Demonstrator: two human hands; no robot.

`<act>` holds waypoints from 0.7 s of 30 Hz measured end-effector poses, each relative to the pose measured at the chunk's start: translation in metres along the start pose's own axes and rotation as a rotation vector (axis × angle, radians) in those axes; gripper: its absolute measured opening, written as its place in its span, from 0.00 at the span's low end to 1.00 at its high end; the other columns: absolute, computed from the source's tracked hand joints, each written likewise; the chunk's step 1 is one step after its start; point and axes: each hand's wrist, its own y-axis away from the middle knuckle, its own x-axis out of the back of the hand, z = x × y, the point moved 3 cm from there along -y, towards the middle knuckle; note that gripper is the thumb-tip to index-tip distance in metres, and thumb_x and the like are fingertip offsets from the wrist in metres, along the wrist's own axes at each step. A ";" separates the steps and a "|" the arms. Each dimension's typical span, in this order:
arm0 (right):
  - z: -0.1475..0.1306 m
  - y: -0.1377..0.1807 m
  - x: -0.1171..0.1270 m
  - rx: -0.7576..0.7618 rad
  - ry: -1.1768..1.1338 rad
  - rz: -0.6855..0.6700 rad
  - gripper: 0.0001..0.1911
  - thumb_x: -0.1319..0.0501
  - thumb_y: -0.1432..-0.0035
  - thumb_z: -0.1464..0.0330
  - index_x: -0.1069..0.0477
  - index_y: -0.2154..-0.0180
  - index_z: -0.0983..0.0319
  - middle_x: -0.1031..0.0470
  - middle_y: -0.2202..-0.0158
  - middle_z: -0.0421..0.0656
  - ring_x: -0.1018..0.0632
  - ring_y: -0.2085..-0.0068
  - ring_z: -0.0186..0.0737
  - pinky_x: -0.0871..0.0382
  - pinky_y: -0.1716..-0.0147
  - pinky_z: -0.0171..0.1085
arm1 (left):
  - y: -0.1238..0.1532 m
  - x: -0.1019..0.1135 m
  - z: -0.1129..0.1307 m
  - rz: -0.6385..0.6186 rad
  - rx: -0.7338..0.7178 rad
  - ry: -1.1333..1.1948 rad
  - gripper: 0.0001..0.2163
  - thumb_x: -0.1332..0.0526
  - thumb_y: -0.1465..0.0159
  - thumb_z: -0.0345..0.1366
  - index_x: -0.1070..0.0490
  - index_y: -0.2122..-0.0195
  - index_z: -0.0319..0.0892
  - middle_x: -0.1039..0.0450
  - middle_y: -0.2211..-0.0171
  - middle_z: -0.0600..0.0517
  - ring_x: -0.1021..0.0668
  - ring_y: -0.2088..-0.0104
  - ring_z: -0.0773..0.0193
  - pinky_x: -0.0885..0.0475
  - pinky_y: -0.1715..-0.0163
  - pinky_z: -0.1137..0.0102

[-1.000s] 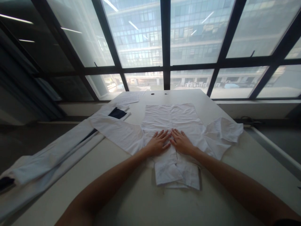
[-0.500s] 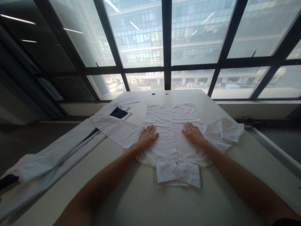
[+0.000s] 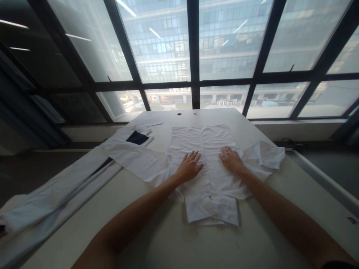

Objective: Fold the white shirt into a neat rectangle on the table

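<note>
A white shirt (image 3: 206,186) lies spread on the table, its collar toward me and its sleeves out to either side. A seam or placket runs down its middle, and the cloth shows small wrinkles. My left hand (image 3: 190,165) rests flat on the shirt just left of that line, fingers stretched out. On the right half of the body lies my right hand (image 3: 231,158), also flat with the fingers spread. Neither hand grips the cloth. The right sleeve (image 3: 266,155) is crumpled, while the left sleeve (image 3: 134,155) stretches toward other garments.
Several white garments (image 3: 56,198) are piled along the left side of the white table (image 3: 213,246), with a dark piece of cloth (image 3: 137,137) among them. More white cloth (image 3: 151,118) lies at the far left corner. Large windows (image 3: 224,41) stand behind the table.
My left hand has slid right across the shirt toward the middle line. My right hand stays at about the same place on the cloth. The view has shifted slightly.
</note>
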 end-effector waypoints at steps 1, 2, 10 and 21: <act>0.000 0.001 0.001 -0.001 -0.006 0.002 0.31 0.55 0.28 0.59 0.43 0.30 0.66 0.45 0.28 0.56 0.44 0.29 0.51 0.50 0.33 0.53 | 0.001 -0.004 0.004 -0.034 -0.035 0.018 0.28 0.54 0.25 0.51 0.45 0.29 0.43 0.51 0.26 0.44 0.49 0.27 0.52 0.52 0.30 0.51; -0.001 0.001 0.002 -0.001 -0.013 0.004 0.31 0.54 0.28 0.59 0.43 0.30 0.67 0.45 0.28 0.55 0.44 0.29 0.51 0.50 0.33 0.53 | 0.002 -0.009 0.006 -0.069 -0.060 0.030 0.29 0.54 0.25 0.52 0.46 0.28 0.44 0.51 0.26 0.45 0.50 0.26 0.51 0.52 0.30 0.50; -0.012 0.006 0.013 -0.015 0.013 0.014 0.30 0.54 0.28 0.61 0.42 0.31 0.67 0.43 0.29 0.59 0.43 0.29 0.54 0.50 0.33 0.57 | 0.005 -0.018 0.003 -0.111 -0.065 0.048 0.30 0.57 0.25 0.54 0.48 0.27 0.46 0.53 0.26 0.46 0.50 0.26 0.50 0.53 0.30 0.48; -0.064 0.018 0.006 0.370 -0.156 -0.129 0.33 0.57 0.26 0.55 0.48 0.28 0.62 0.51 0.26 0.50 0.51 0.26 0.46 0.58 0.30 0.53 | 0.005 -0.021 0.003 -0.073 -0.073 0.049 0.29 0.57 0.25 0.52 0.48 0.27 0.48 0.51 0.26 0.47 0.49 0.27 0.50 0.51 0.30 0.47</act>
